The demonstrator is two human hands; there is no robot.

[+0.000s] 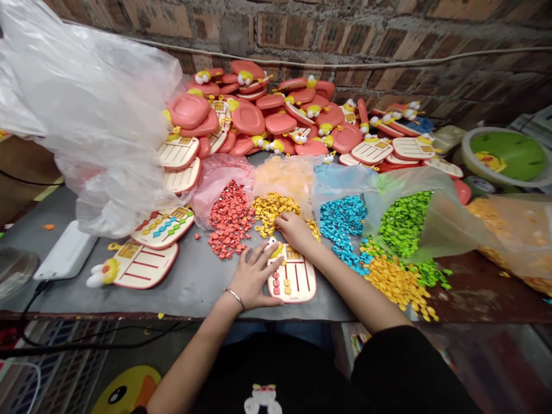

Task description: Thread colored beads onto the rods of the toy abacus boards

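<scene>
A cream board with red slots and a duck head (295, 279) lies before me; red and yellow pieces sit in its two left slots. My left hand (252, 279), fingers spread, rests over its left edge and duck head. My right hand (297, 230) reaches across the board's top to the heap of yellow pieces (276, 207). Its fingers are drawn together and point down at the heap; what lies between them is hidden. Heaps of red pieces (230, 213), blue pieces (342, 218) and green pieces (407, 221) spill from plastic bags on either side.
Many red-backed boards (280, 123) are piled against the brick wall (284, 31). At left lie a filled board (164, 227), another board (144, 264), a white power bank (66, 256) and a large clear bag (116, 126). Loose yellow pieces (397, 282) and a green basin (506, 152) are at right.
</scene>
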